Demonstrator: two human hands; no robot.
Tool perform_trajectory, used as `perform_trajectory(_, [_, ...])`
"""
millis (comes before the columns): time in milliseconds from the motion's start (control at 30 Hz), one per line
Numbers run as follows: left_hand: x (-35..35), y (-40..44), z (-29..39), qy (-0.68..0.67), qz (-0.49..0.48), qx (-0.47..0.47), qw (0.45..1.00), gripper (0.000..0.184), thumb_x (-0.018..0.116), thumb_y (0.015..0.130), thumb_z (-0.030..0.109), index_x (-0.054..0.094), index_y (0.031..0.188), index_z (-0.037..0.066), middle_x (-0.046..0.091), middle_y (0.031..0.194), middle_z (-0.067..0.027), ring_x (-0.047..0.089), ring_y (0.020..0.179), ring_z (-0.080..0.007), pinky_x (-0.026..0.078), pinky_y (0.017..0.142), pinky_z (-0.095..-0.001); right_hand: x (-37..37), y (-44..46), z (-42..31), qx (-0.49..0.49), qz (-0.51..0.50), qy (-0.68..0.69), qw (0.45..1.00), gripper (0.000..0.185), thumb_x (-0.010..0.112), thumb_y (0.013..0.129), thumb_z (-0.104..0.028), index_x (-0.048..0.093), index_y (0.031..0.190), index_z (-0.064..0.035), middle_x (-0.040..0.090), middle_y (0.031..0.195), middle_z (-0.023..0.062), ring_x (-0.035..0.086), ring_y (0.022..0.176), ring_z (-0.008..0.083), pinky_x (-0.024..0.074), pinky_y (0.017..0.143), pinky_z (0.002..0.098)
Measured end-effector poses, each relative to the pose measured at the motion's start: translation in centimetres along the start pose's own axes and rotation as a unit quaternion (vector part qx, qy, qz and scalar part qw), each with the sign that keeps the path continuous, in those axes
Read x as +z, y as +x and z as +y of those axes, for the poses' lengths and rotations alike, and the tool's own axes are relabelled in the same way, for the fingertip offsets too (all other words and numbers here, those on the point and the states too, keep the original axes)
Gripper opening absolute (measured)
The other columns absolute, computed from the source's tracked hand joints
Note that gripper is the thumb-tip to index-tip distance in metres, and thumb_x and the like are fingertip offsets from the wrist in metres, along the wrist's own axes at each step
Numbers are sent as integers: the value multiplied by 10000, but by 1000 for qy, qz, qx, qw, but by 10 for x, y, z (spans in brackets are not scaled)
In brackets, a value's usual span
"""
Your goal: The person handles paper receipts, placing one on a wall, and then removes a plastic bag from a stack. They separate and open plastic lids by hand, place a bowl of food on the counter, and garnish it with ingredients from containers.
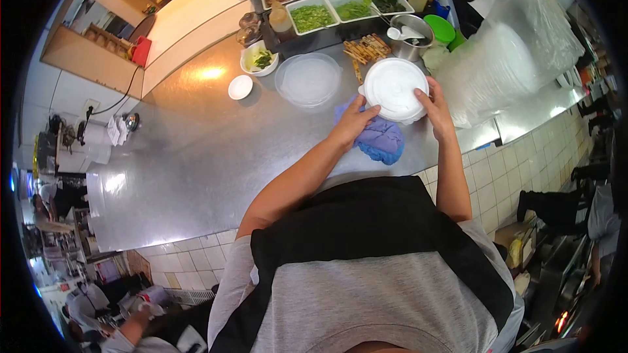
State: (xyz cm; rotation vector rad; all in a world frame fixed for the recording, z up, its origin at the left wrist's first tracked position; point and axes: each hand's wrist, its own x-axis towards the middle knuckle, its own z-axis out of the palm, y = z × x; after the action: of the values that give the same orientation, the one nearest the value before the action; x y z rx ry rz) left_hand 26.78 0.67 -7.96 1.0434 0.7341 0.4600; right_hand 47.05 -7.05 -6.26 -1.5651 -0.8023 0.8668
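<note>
A white round lidded container (395,86) is between my two hands, near the right end of the steel counter. My left hand (357,119) grips its lower left rim, thumb on top. On the right rim, my right hand (436,106) holds it with the thumb over the lid. Whatever is inside cannot be seen. Just below lies a crumpled blue-purple cloth (381,140), partly covered by the container and my left hand. A clear round plastic lid or shallow bowl (308,79) rests to the left. Brown stick-like pieces (367,48) lie beyond the container.
Trays of chopped greens (311,17) line the back. A steel pot (412,36) with utensils and a bag of stacked plastic containers (500,59) stand right. A bowl with greens (260,59) and a small white dish (240,87) sit left. Other people are behind.
</note>
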Motion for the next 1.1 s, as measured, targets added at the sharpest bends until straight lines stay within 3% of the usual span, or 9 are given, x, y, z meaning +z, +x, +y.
perform_trajectory(200, [10, -14, 5, -24, 6, 49, 998, 586, 595, 875, 153, 302, 1376, 68, 464, 1274, -78, 517, 1038, -155, 417, 908, -288, 8, -6, 5, -121, 25, 52, 991, 481, 655, 816, -216, 455, 1228, -66, 514, 1130, 73, 487, 994, 179, 400, 871, 290])
perform_trajectory(400, [11, -13, 4, -32, -4, 72, 997, 587, 591, 878, 152, 289, 1373, 55, 477, 1256, -89, 510, 1071, -158, 406, 925, -285, 5, -8, 3, -93, 20, 56, 994, 496, 635, 820, -220, 443, 1238, -35, 505, 1148, 85, 473, 1039, 166, 383, 896, 293])
perform_trajectory(467, [13, -14, 8, -19, -1, 64, 998, 583, 588, 881, 156, 289, 1370, 50, 473, 1263, -89, 499, 1086, -159, 386, 948, -288, 6, -15, -3, -124, 50, 11, 991, 493, 659, 791, -202, 467, 1219, -49, 498, 1152, 73, 464, 1028, 169, 398, 870, 294])
perform_trajectory(600, [15, -19, 3, -48, -5, 192, 980, 565, 576, 887, 166, 289, 1354, 28, 415, 1272, -101, 425, 1159, -175, 342, 987, -314, 13, -35, -23, -229, 81, -44, 969, 506, 674, 776, -193, 472, 1219, -59, 461, 1196, 66, 452, 1053, 179, 410, 870, 305])
perform_trajectory(667, [23, -34, 13, -29, 18, 279, 960, 584, 582, 878, 178, 281, 1351, 16, 377, 1271, -113, 383, 1192, -192, 315, 1008, -329, 18, -47, -42, -280, 68, -2, 958, 533, 676, 774, -182, 448, 1239, -57, 438, 1215, 77, 449, 1073, 187, 411, 890, 321])
perform_trajectory(767, [7, -67, 31, 141, 117, 398, 899, 646, 599, 852, 194, 254, 1360, -2, 342, 1252, -133, 356, 1205, -220, 294, 1019, -340, 39, -65, -49, -293, 25, 83, 952, 585, 677, 771, -153, 394, 1273, -49, 423, 1215, 96, 442, 1100, 197, 414, 910, 338])
perform_trajectory(900, [-36, -132, 32, 128, 198, 335, 912, 646, 601, 838, 205, 279, 1352, -18, 345, 1242, -146, 370, 1186, -236, 288, 1019, -339, 91, -102, -46, -164, -117, 238, 950, 613, 658, 789, -88, 323, 1301, -46, 436, 1164, 105, 469, 1073, 187, 430, 894, 328])
perform_trajectory(1033, [-92, -179, 8, 153, 266, 212, 928, 554, 595, 857, 209, 372, 1312, -14, 371, 1234, -133, 387, 1181, -230, 307, 1009, -342, 134, -118, -8, 18, -228, 224, 947, 517, 649, 807, -113, 406, 1261, -67, 492, 1114, 102, 492, 1043, 203, 444, 854, 327])
perform_trajectory(1100, [-124, -188, -8, 156, 274, 148, 937, 534, 600, 859, 217, 405, 1301, -12, 395, 1238, -134, 401, 1179, -229, 311, 1009, -346, 135, -123, 0, -51, -305, -21, 951, 509, 666, 784, -143, 448, 1239, -74, 488, 1169, 120, 494, 1068, 235, 426, 874, 386])
